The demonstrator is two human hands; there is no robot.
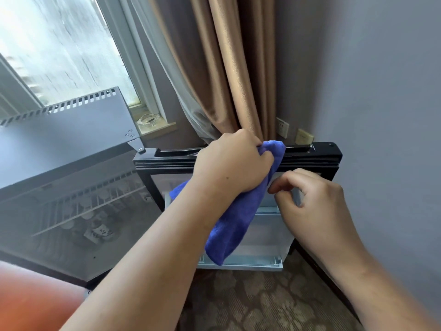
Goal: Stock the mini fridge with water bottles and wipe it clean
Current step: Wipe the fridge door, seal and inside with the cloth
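While the mini fridge (pixel 71 149) stands with its door (pixel 310 158) swung wide, two hands work there: the left hand (pixel 232 163) grips one blue cloth (pixel 235 225) against the door's top edge, and the right hand (pixel 307 194), fingers curled, pinches the door's inner shelf rail.

Fridge (pixel 71 144) left, door (pixel 310 158) open right; cloth (pixel 238 218) before door, curtain (pixel 238 68) behind.
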